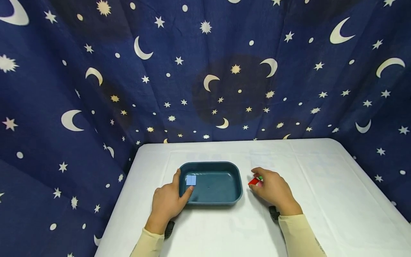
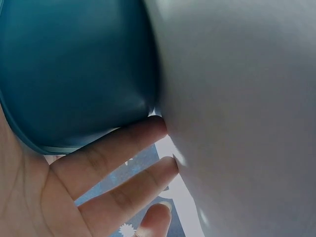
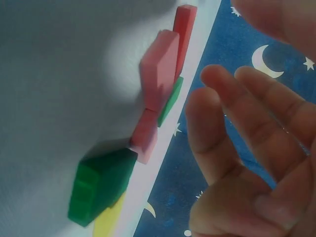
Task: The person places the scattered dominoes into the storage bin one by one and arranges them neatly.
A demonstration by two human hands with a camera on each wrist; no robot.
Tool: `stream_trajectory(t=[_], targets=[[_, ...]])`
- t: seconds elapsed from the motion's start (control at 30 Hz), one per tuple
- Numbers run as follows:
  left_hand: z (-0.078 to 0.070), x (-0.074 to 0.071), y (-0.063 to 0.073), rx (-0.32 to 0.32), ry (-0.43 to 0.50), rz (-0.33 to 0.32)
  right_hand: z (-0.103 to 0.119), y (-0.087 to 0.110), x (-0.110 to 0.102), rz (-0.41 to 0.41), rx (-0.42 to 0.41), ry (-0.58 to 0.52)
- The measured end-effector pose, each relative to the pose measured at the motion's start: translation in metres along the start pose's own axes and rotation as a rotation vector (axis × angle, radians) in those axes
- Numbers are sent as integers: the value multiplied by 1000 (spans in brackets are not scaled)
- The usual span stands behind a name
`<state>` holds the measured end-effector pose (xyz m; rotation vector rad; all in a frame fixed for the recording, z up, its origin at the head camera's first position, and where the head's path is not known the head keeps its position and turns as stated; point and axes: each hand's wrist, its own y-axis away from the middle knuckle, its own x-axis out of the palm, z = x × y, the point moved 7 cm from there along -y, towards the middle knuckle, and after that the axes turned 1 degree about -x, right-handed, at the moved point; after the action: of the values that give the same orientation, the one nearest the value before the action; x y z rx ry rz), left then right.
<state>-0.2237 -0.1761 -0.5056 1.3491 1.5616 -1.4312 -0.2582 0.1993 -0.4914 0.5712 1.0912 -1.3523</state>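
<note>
White surface [image 1: 321, 178], navy moon-and-star curtain [image 1: 179, 71] behind. Right of a dark-teal rectangular plastic tray [image 1: 213, 188] sit red, pink, green, yellow blocks [image 3: 159, 71]; right hand [image 1: 274, 187] there, bent fingers parted, holding nothing. Left hand [image 1: 167, 200]: straight fingers touch tray's left end. Light-blue square block [image 1: 191, 180] inside.

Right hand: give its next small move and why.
Probably ease the right hand onto the red block and pinch it: that hand looks empty in the right wrist view, the block lies close by, and the left hand holds the tray.
</note>
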Motion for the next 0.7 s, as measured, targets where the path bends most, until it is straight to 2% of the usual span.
stream_trajectory(t=[0.33,0.7], targets=[[0,1,0,2,4,9,-5,3,2,7,31,11],[-1,-2,-1,19,6,0,-6,0,8,28,31,40]])
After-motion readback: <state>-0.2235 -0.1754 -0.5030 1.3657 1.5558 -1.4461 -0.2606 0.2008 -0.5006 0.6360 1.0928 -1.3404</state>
